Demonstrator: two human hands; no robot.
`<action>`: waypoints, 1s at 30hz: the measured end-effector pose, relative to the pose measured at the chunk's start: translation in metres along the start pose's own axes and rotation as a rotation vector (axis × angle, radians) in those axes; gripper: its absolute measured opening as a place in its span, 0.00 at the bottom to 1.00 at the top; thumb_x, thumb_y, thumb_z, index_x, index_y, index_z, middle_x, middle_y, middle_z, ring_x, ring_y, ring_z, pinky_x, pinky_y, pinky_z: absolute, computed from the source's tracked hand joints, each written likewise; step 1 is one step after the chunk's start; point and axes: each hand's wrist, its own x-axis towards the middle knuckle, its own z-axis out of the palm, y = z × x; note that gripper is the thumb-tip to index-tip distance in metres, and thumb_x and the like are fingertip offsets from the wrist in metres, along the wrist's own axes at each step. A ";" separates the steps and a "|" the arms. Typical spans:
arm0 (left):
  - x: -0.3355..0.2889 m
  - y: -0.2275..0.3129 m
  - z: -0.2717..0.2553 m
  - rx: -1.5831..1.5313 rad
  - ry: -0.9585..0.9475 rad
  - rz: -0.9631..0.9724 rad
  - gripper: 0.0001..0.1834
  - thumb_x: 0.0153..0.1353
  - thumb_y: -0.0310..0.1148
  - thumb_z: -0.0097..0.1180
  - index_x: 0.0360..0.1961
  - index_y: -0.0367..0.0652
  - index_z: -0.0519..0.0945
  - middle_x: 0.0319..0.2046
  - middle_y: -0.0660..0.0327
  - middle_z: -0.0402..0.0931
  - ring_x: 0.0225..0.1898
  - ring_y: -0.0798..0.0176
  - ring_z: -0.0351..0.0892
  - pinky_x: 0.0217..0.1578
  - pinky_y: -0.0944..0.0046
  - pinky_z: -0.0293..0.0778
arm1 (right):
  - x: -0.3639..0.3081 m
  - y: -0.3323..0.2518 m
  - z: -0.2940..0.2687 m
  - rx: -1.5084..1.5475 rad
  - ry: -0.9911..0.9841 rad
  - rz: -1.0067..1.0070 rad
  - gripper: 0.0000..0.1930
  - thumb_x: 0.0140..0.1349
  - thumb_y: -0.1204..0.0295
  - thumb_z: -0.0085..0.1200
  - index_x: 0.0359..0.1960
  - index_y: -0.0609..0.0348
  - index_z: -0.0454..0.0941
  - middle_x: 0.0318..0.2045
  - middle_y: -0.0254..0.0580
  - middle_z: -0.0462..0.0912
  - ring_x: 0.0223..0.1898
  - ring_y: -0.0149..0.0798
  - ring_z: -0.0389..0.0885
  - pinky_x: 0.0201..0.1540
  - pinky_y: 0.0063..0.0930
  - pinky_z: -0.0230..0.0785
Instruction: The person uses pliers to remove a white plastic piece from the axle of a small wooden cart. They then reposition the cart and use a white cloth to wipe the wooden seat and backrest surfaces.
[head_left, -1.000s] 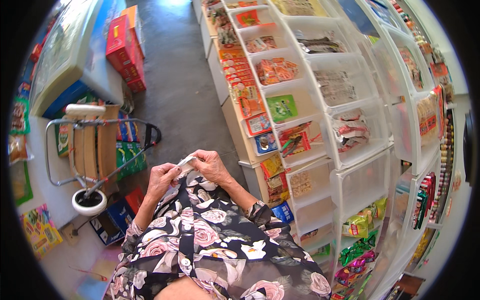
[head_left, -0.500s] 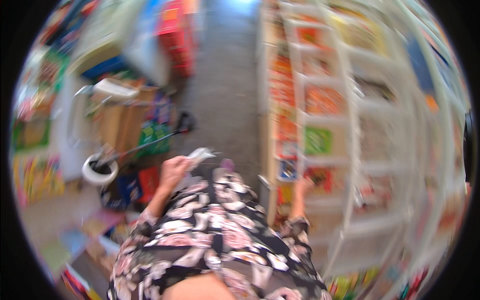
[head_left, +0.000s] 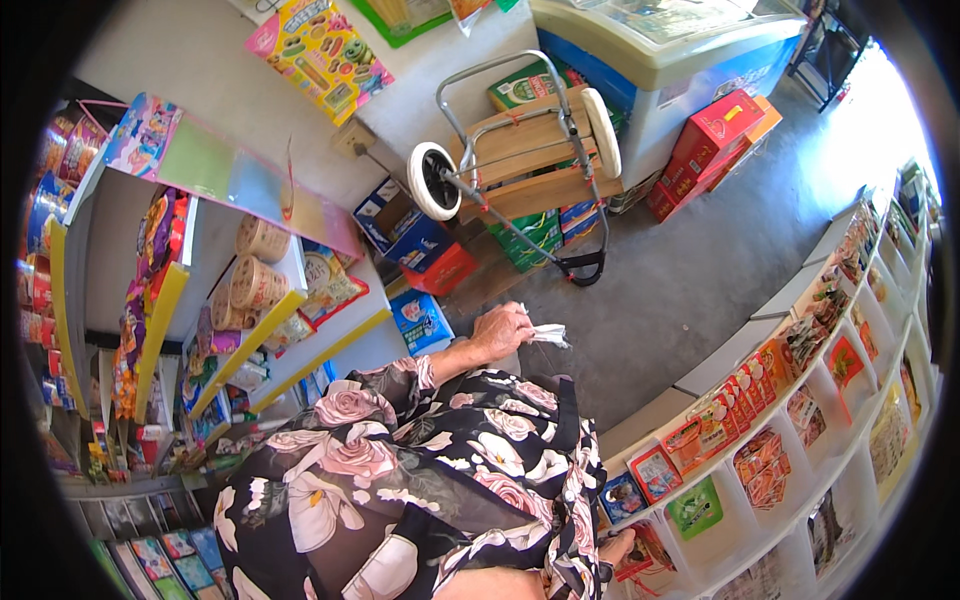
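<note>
My left hand (head_left: 500, 332) is closed around a crumpled white piece (head_left: 549, 333), thin like tissue or plastic film; which one I cannot tell. It is held out in front of my flowered clothing, above the grey floor. At the lower right, my right hand (head_left: 617, 547) hangs low beside a clear bin holding red packets (head_left: 645, 553). Only part of that hand shows past my sleeve, so whether it grips or touches anything is unclear.
Ahead stands a folding trolley (head_left: 535, 150) with white wheels. Behind it are a chest freezer (head_left: 650, 60) and red boxes (head_left: 705, 150). Shelves of packaged snacks (head_left: 258, 283) rise on my left. Along the right runs a row of clear bins (head_left: 765, 470) with packets.
My view has turned left, bringing the snack shelves and trolley further into the picture. The white piece is still in my left hand. My right hand stays beside the bins.
</note>
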 end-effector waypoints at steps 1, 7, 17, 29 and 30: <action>0.000 -0.004 0.001 0.030 0.046 0.034 0.07 0.52 0.37 0.57 0.28 0.47 0.83 0.33 0.59 0.77 0.44 0.56 0.74 0.44 0.58 0.70 | 0.001 0.004 -0.005 0.013 -0.026 -0.040 0.15 0.55 0.67 0.50 0.41 0.65 0.74 0.35 0.55 0.79 0.33 0.44 0.77 0.32 0.39 0.68; 0.017 -0.024 0.003 -0.502 -0.105 -0.124 0.08 0.57 0.32 0.55 0.30 0.37 0.80 0.26 0.62 0.79 0.33 0.64 0.77 0.35 0.65 0.71 | -0.012 0.023 -0.044 0.152 -0.170 -0.240 0.19 0.55 0.66 0.51 0.46 0.65 0.73 0.39 0.55 0.79 0.37 0.43 0.77 0.34 0.38 0.68; 0.059 -0.050 0.011 -0.988 0.075 -0.365 0.08 0.60 0.31 0.54 0.35 0.36 0.77 0.21 0.64 0.75 0.18 0.73 0.74 0.17 0.73 0.70 | -0.063 0.005 -0.019 1.924 0.080 0.353 0.20 0.54 0.67 0.48 0.48 0.61 0.72 0.39 0.44 0.80 0.34 0.39 0.76 0.33 0.34 0.66; 0.058 -0.033 0.008 -0.580 -0.016 -0.218 0.05 0.52 0.28 0.57 0.27 0.37 0.80 0.18 0.65 0.74 0.16 0.74 0.69 0.17 0.69 0.65 | -0.106 -0.126 -0.036 2.123 -0.230 -0.037 0.26 0.53 0.71 0.42 0.58 0.53 0.66 0.41 0.42 0.80 0.20 0.28 0.73 0.17 0.23 0.65; 0.059 -0.032 0.009 -0.498 -0.021 -0.224 0.06 0.52 0.29 0.57 0.27 0.36 0.80 0.18 0.65 0.75 0.17 0.73 0.70 0.19 0.68 0.66 | -0.110 -0.147 -0.038 2.131 -0.344 0.029 0.27 0.53 0.72 0.42 0.59 0.53 0.65 0.42 0.45 0.80 0.19 0.28 0.73 0.17 0.22 0.66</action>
